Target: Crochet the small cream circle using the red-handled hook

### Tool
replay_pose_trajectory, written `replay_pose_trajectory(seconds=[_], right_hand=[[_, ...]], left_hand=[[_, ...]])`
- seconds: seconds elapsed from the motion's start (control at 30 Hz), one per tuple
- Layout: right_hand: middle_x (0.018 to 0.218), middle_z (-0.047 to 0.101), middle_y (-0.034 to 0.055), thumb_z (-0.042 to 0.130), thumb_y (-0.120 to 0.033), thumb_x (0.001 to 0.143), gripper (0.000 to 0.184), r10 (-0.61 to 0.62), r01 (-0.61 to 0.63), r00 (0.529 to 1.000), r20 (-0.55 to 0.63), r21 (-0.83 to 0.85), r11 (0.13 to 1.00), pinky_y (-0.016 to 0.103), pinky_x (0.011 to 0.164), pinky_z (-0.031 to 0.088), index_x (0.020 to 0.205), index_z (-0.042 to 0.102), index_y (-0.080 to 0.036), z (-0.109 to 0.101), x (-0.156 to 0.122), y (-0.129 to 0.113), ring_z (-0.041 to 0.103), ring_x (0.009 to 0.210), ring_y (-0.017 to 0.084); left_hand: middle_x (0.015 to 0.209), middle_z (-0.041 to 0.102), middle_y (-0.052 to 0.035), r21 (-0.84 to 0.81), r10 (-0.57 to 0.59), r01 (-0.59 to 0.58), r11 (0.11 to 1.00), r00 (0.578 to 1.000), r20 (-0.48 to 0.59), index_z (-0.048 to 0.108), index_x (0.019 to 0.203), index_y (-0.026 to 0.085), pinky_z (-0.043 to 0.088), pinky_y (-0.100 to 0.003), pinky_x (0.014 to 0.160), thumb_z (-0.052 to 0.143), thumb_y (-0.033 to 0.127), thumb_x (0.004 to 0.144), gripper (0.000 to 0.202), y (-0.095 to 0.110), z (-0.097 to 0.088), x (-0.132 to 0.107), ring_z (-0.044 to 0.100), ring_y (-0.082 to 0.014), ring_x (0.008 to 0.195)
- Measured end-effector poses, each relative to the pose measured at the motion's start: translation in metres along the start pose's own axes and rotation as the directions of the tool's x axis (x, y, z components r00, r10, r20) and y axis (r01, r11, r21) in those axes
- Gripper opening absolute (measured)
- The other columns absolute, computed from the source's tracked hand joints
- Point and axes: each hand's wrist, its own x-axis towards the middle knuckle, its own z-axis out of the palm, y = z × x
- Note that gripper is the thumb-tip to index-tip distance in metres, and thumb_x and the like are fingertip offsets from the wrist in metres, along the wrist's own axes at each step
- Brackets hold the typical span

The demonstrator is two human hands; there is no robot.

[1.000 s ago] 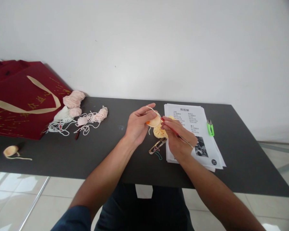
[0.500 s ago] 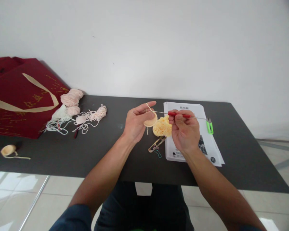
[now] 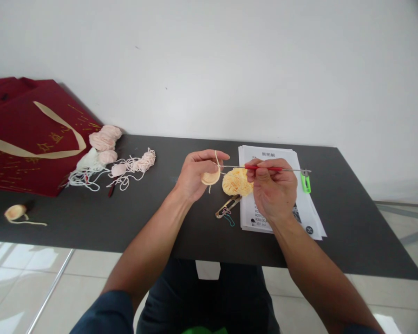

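Note:
My left hand [image 3: 197, 172] pinches a small round pale-yellow crochet piece [image 3: 211, 178], with a strand of yarn running up over the index finger. A short tail hangs below the piece. My right hand [image 3: 273, 188] grips a crochet hook [image 3: 273, 168] by its red handle, the metal shaft pointing left toward the piece. Whether the hook's tip sits in a loop is too small to tell. Behind and between the hands lies a yellow yarn ball [image 3: 236, 181] on the dark table [image 3: 195, 232].
Under my right hand are printed sheets [image 3: 251, 218]. Green thread snips [image 3: 305, 182] lie at their right edge; a gold clip with stitch markers [image 3: 228, 207] is nearer me. At left stand a dark red bag [image 3: 24, 139], pink yarn [image 3: 106, 138] and another crochet piece [image 3: 15, 212].
My right hand and the hook have shifted right, away from the crochet piece. The piece has moved slightly left with my left hand, and the gap between the hands is wider.

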Motion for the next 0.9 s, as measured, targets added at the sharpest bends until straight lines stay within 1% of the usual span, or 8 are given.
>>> replay_pose_trajectory(seconds=[0.1,0.2,0.3,0.4,0.5,0.6,0.8,0.9], right_hand=[[0.084,0.08,0.0007,0.085,-0.035,0.083,0.015,0.035,-0.035,0.999,0.014,0.016,0.999,0.026,0.06,0.053,0.085,0.073,-0.026,-0.001,0.001,-0.001,0.065,0.067,0.011],[0.084,0.079,-0.0006,0.087,-0.038,0.081,0.019,0.16,-0.161,0.987,0.017,0.082,0.983,0.022,0.059,0.054,0.085,0.072,-0.026,-0.002,0.002,-0.002,0.064,0.067,0.009],[0.087,0.079,-0.0034,0.09,-0.036,0.077,0.021,0.328,-0.32,0.945,-0.011,0.195,0.927,0.017,0.061,0.058,0.084,0.072,-0.027,-0.003,0.002,-0.001,0.066,0.068,0.007],[0.09,0.08,-0.0047,0.092,-0.035,0.075,0.023,0.425,-0.403,0.905,-0.025,0.274,0.873,0.012,0.065,0.06,0.084,0.073,-0.027,-0.001,0.001,0.003,0.069,0.071,0.004],[0.092,0.081,-0.0028,0.09,-0.035,0.078,0.021,0.449,-0.426,0.893,-0.022,0.275,0.862,0.008,0.073,0.061,0.088,0.075,-0.025,0.003,-0.001,0.005,0.072,0.075,0.003],[0.091,0.081,-0.0027,0.087,-0.034,0.081,0.018,0.453,-0.429,0.89,-0.046,0.251,0.868,0.01,0.075,0.063,0.091,0.076,-0.024,0.006,-0.003,0.007,0.073,0.076,0.004],[0.094,0.08,-0.0012,0.085,-0.034,0.083,0.017,0.462,-0.433,0.881,-0.098,0.223,0.873,0.013,0.073,0.063,0.09,0.073,-0.023,0.003,-0.001,0.012,0.071,0.076,0.006],[0.092,0.08,-0.001,0.085,-0.035,0.082,0.02,0.462,-0.437,0.878,-0.125,0.185,0.88,0.017,0.07,0.063,0.09,0.072,-0.023,0.001,0.001,0.014,0.07,0.073,0.007]], left_hand=[[0.065,0.067,-0.0033,-0.022,-0.017,0.018,1.0,0.999,0.028,0.084,0.078,0.017,0.041,-0.027,0.057,0.068,0.013,0.056,0.027,0.0,-0.002,0.001,0.054,-0.0118,0.059],[0.066,0.069,-0.0036,-0.056,-0.027,0.03,0.998,0.998,0.055,0.083,0.077,0.017,0.043,-0.027,0.058,0.071,0.013,0.057,0.024,0.0,-0.002,0.001,0.057,-0.0119,0.06],[0.068,0.072,-0.0027,-0.034,-0.02,0.022,0.999,0.997,0.073,0.084,0.079,0.019,0.046,-0.026,0.06,0.082,0.016,0.061,0.018,-0.001,0.0,0.0,0.059,-0.0113,0.06],[0.075,0.075,-0.0028,0.042,0.02,-0.022,0.999,0.998,0.056,0.084,0.083,0.02,0.05,-0.027,0.064,0.09,0.021,0.063,0.02,-0.004,0.002,-0.001,0.063,-0.0119,0.063],[0.083,0.079,-0.0042,0.105,0.058,-0.062,0.992,0.997,0.045,0.084,0.088,0.02,0.053,-0.029,0.069,0.091,0.024,0.065,0.023,-0.01,0.004,-0.001,0.067,-0.0143,0.069],[0.087,0.08,-0.0047,0.14,0.051,-0.054,0.989,0.998,0.026,0.084,0.093,0.02,0.055,-0.031,0.073,0.089,0.023,0.068,0.026,-0.016,0.005,0.0,0.069,-0.0158,0.072],[0.077,0.076,-0.0008,0.259,0.099,-0.071,0.963,0.99,-0.098,0.084,0.09,0.02,0.049,-0.025,0.066,0.086,0.019,0.067,0.023,-0.018,0.007,0.002,0.063,-0.0111,0.065],[0.079,0.077,-0.0023,0.294,0.113,-0.08,0.953,0.989,-0.098,0.084,0.087,0.019,0.049,-0.025,0.066,0.087,0.027,0.071,0.019,-0.018,0.006,0.003,0.063,-0.0121,0.067]])
